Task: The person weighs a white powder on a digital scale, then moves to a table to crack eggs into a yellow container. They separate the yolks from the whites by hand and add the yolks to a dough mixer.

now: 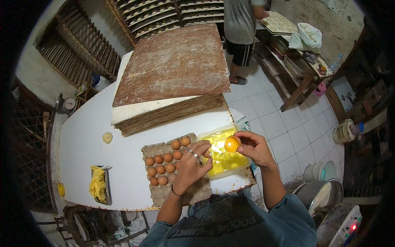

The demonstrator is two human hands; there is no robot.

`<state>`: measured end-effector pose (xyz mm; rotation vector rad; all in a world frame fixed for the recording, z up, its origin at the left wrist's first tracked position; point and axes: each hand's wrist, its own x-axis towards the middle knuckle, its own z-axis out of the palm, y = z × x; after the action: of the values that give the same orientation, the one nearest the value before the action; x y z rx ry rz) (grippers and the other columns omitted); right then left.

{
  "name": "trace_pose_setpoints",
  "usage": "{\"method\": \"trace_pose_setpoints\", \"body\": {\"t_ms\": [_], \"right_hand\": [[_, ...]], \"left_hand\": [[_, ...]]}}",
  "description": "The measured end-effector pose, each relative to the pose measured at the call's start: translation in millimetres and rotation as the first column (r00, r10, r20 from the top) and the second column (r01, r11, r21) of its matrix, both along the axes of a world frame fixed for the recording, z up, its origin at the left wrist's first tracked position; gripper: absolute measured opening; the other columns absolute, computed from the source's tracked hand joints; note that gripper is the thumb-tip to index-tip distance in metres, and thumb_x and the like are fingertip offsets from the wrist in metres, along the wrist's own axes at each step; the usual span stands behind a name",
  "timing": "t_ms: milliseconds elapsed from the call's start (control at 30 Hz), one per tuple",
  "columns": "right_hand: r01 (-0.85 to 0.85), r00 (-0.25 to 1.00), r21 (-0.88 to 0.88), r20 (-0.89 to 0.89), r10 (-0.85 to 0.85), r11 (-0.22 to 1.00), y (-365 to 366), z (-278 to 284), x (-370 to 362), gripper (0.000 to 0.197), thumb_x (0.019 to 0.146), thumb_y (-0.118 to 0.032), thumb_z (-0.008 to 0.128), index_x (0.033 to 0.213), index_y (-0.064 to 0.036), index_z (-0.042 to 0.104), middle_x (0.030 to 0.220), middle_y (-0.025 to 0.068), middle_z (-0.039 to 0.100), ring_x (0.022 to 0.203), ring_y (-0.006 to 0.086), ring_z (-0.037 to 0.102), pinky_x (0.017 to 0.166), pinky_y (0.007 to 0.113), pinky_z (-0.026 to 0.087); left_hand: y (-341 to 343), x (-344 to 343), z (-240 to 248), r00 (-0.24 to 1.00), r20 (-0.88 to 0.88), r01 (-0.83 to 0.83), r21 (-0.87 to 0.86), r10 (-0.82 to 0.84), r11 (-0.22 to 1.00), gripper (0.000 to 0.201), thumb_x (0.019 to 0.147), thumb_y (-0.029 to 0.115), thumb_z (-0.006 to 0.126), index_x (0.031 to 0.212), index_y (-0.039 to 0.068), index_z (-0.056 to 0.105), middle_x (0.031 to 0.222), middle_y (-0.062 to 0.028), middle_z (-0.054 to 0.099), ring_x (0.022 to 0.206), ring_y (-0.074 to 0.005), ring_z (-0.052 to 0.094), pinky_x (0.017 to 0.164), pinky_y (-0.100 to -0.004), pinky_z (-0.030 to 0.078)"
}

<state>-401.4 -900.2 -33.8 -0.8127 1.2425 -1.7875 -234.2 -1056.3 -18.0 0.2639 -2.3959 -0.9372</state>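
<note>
My right hand (256, 149) pinches an eggshell half with a round orange egg yolk (232, 143) in it, above the right side of a clear plastic tub (235, 172). Yellowish, shiny liquid egg fills much of the tub. My left hand (192, 165), with rings and a dark wristband, is curled at the tub's left side around what looks like a brown eggshell half (207, 154), mostly hidden by the fingers. Left of the tub, partly under my left forearm, lies a cardboard egg tray (158, 190) with several brown eggs (168, 157).
A tall stack of boards (173, 66) stands beyond the tray on the white table (84, 136). A dough lump (107, 137) and a container of yellow fat (98, 183) sit to the left. Another person (240, 33) stands at a far bench. Metal pots (325, 193) are at right.
</note>
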Motion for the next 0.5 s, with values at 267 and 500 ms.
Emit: {"method": "trace_pose_setpoints", "body": {"t_ms": [267, 500], "right_hand": [[0.015, 1.0, -0.036, 0.012, -0.014, 0.999, 3.7, 4.3, 2.9, 0.043, 0.076, -0.005, 0.066, 0.116, 0.0025, 0.051, 0.111, 0.0095, 0.055, 0.1, 0.0149, 0.054, 0.088, 0.028, 0.045], [0.088, 0.936, -0.291, 0.351, 0.02, 0.953, 13.4, -0.9, 26.1, 0.043, 0.077, -0.006, 0.062, 0.116, 0.0, 0.046, 0.106, 0.0106, 0.056, 0.097, 0.0193, 0.056, 0.087, 0.032, 0.046]], "left_hand": [[10.2, 0.6, 12.2, 0.996, -0.081, 0.049, 0.207, -0.033, 0.977, 0.04, 0.067, 0.002, 0.067, 0.106, 0.004, 0.057, 0.11, -0.0117, 0.057, 0.102, -0.0235, 0.055, 0.089, -0.0323, 0.043], [26.4, 5.4, -29.8, 0.98, -0.174, 0.195, 0.789, -0.092, 0.583, 0.044, 0.075, -0.003, 0.063, 0.116, 0.003, 0.049, 0.124, -0.0084, 0.047, 0.115, -0.0167, 0.044, 0.093, -0.0296, 0.039]]}}
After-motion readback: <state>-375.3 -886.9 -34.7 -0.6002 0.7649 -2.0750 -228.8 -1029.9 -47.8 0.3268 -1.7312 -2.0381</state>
